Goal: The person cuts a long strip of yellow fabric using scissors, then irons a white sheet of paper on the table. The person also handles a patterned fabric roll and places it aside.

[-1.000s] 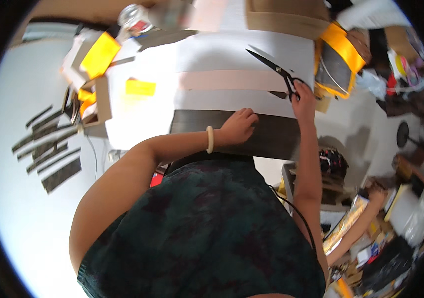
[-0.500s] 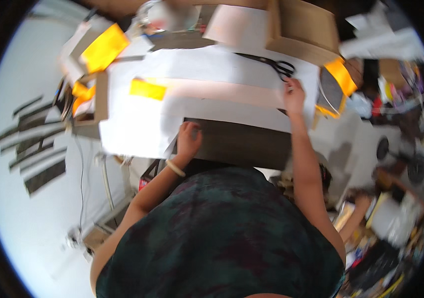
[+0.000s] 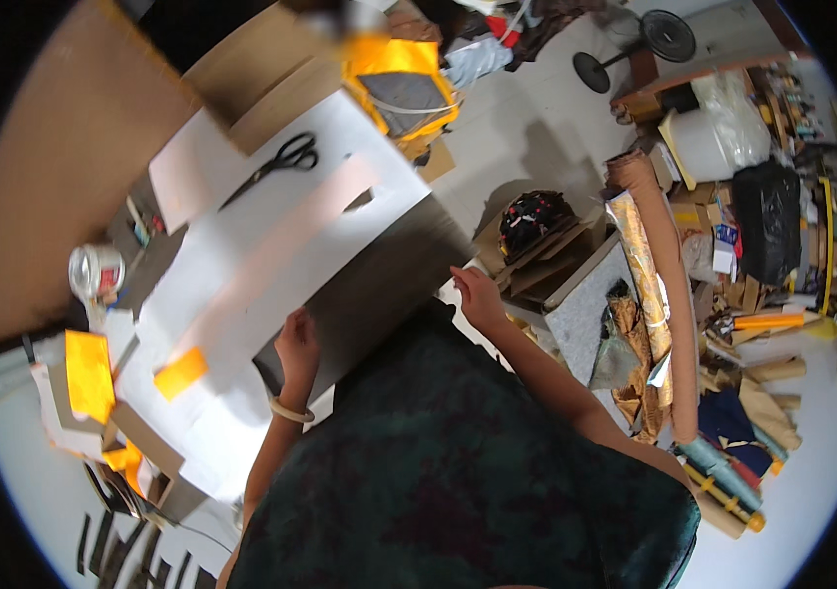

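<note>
A dark grey-brown sheet [image 3: 374,285] lies along the near edge of the white paper [image 3: 227,304], close against my body. My left hand [image 3: 298,344], with a pale bangle at the wrist, has its fingers bent together at the sheet's left end. Beside the sheet's right end is my right hand [image 3: 477,297], fingers stretched out and holding nothing. A pale pink strip [image 3: 266,245] runs across the white paper. Black-handled scissors [image 3: 291,155] rest beyond it. An orange-yellow piece [image 3: 181,373] sits near the strip's left end.
A cardboard box [image 3: 276,83] stands on the far side, near a yellow-and-grey bag [image 3: 404,88]. On the left are a glass jar [image 3: 97,270] and a cardboard tray [image 3: 149,442]. Open boxes [image 3: 546,260] and a long brown roll [image 3: 669,294] stand at the right.
The view has swung to the right, so the table now slants. My right hand has left the area by the scissors and come down beside the dark sheet's right end. My left hand stays at the sheet's left end.
</note>
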Available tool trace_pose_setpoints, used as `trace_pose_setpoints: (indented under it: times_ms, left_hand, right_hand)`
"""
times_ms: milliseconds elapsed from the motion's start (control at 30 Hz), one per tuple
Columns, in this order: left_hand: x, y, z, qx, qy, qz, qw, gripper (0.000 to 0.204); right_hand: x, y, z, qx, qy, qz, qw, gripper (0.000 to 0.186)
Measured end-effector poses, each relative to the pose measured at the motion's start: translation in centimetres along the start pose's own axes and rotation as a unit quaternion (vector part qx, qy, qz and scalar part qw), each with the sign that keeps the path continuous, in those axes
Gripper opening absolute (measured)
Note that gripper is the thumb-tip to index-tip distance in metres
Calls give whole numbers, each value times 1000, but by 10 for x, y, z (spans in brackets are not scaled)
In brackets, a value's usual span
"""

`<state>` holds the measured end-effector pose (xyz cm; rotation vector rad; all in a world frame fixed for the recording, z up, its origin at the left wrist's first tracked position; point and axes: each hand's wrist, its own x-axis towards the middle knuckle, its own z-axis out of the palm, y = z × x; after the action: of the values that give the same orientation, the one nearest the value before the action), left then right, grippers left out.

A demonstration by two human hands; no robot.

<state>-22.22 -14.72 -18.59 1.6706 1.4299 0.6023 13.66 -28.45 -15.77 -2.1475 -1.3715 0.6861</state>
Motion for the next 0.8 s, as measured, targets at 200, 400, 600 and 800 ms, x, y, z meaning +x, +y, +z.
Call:
trace_pose_setpoints:
  times_ms: [200,400,600,800]
  left_hand:
    - [46,47,89,-24,-132,-120,984,17]
    - [90,181,195,-131,-86,-104,982,16]
    - [163,274,201,-68,-76,-97,990,18]
    - [226,276,207,-138,-74,-78,985,23]
  right_hand:
    - [40,96,-69,40,5,104,994,31]
    - [113,217,-124,46,72,69,994,21]
    - [195,252,-196,40,36,70,996,18]
    - [269,227,-225,46,-128,109,985,29]
